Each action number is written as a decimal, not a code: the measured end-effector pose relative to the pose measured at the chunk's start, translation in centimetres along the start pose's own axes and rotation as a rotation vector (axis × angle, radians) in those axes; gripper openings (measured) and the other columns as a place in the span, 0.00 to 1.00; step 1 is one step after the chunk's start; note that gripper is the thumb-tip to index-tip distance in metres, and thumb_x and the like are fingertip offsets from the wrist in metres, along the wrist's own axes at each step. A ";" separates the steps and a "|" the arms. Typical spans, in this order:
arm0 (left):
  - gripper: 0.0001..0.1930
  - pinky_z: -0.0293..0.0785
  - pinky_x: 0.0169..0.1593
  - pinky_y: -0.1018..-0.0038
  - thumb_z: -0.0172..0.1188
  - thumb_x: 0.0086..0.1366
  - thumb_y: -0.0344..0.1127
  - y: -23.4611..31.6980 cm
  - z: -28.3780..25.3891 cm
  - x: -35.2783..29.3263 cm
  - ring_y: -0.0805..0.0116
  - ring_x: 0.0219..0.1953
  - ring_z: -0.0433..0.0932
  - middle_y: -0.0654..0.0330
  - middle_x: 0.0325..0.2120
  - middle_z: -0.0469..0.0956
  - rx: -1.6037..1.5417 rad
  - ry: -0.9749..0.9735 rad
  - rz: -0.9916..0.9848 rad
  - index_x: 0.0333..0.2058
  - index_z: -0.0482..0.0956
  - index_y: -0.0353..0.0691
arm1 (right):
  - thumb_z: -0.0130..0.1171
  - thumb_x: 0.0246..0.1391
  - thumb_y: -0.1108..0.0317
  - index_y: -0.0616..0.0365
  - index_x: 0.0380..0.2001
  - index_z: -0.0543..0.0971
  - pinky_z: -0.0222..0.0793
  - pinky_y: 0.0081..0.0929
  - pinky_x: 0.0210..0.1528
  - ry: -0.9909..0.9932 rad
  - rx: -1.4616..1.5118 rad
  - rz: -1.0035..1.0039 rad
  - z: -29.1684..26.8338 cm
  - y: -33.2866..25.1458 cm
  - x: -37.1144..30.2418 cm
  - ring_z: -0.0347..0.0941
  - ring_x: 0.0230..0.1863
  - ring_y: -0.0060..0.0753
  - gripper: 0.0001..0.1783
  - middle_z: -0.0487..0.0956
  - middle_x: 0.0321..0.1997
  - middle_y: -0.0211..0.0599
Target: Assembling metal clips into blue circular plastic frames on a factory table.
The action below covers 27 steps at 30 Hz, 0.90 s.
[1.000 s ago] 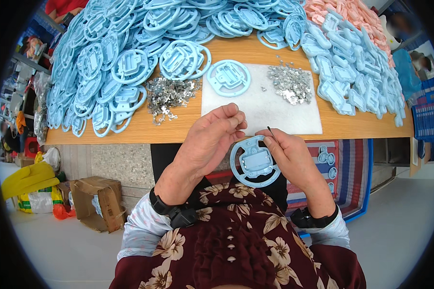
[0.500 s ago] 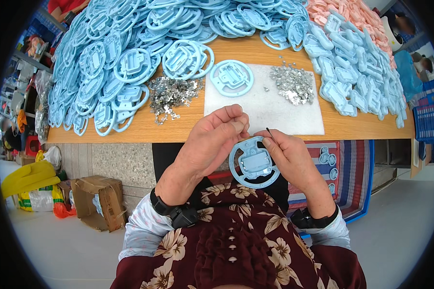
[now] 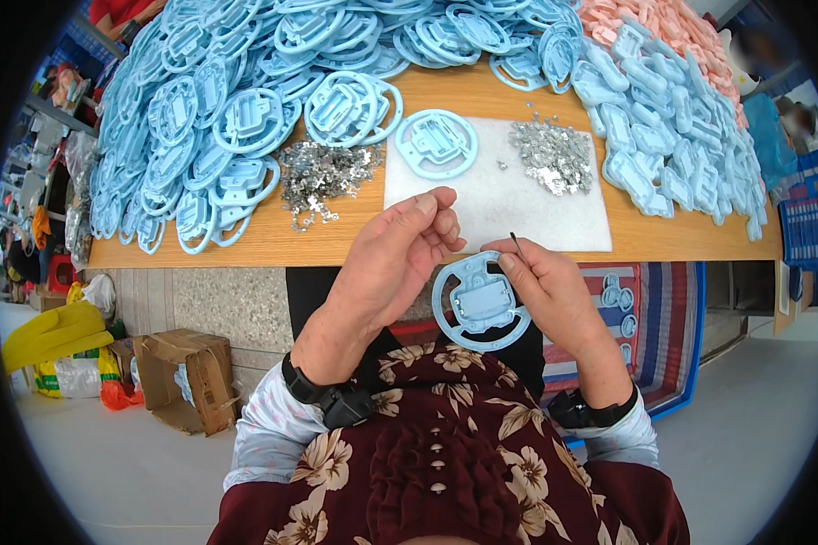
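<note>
Beyond the near edge of the table [image 3: 482,91], above the lap, the right hand [image 3: 547,286] is holding a light-blue wheel-shaped part [image 3: 482,304] by its rim. Its grip is staying narrow, also pinching a thin dark tool [image 3: 516,243]. Compared with half a second earlier, the left hand [image 3: 395,247] is changing its finger pose: the fingers are curling near the part, apart from it. Whether this nearly closed grip is containing anything, the view is not showing. Consequently, the right hand alone appears to be supporting the part; work on it is apparently continuing.
</note>
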<state>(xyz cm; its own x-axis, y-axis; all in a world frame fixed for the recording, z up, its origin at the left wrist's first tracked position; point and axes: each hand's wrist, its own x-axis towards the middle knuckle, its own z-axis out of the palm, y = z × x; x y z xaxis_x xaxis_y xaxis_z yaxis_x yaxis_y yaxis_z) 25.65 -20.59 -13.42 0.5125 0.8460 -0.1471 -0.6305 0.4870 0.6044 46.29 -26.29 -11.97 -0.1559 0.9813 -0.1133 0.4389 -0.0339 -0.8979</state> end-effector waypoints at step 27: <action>0.21 0.75 0.46 0.77 0.51 0.73 0.39 -3.6 1.7 0.8 0.75 0.43 0.78 0.61 0.46 0.78 0.719 -0.209 -0.241 0.59 0.70 0.34 | 0.49 0.66 0.60 0.60 0.49 0.78 0.58 0.14 0.27 0.190 0.434 0.129 -5.5 3.0 -3.9 0.64 0.27 0.12 0.18 0.70 0.26 0.19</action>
<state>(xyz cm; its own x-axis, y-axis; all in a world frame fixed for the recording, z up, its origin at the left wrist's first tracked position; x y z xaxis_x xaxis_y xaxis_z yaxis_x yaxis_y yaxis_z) 29.30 -22.04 -14.35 0.7311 0.6420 -0.2309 0.0074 0.3310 0.9436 53.03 -29.20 -11.87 0.0572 0.9797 -0.1924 0.0287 -0.1942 -0.9805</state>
